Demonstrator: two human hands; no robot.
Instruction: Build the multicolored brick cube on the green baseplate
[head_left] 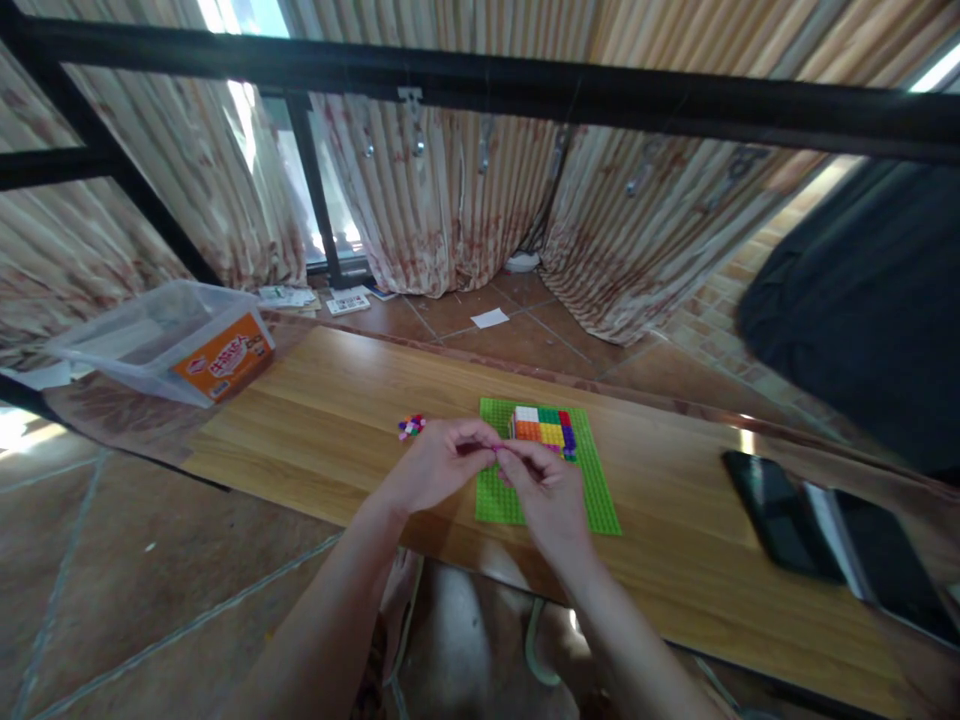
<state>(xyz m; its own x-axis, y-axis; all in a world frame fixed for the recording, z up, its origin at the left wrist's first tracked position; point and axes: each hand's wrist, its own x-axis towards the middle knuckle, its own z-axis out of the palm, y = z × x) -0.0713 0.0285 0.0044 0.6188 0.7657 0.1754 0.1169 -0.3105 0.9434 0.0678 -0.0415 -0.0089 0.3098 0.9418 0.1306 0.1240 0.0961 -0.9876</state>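
A green studded baseplate [600,500] lies on the wooden table [315,420]. On its far part stands a block of small bricks [541,428] in white, green, red, orange, yellow and purple. My left hand [439,465] and my right hand [551,495] meet over the plate's near left side, fingertips pinched together on a tiny pink piece [496,452] that is hard to make out. A small heap of loose coloured bricks [411,427] rests on the table just left of my left hand.
A clear plastic tub [161,340] with an orange label sits at the table's far left. Two dark phones [780,515] and a notebook lie at the right. Curtains, papers on a tiled floor and a black metal frame lie beyond.
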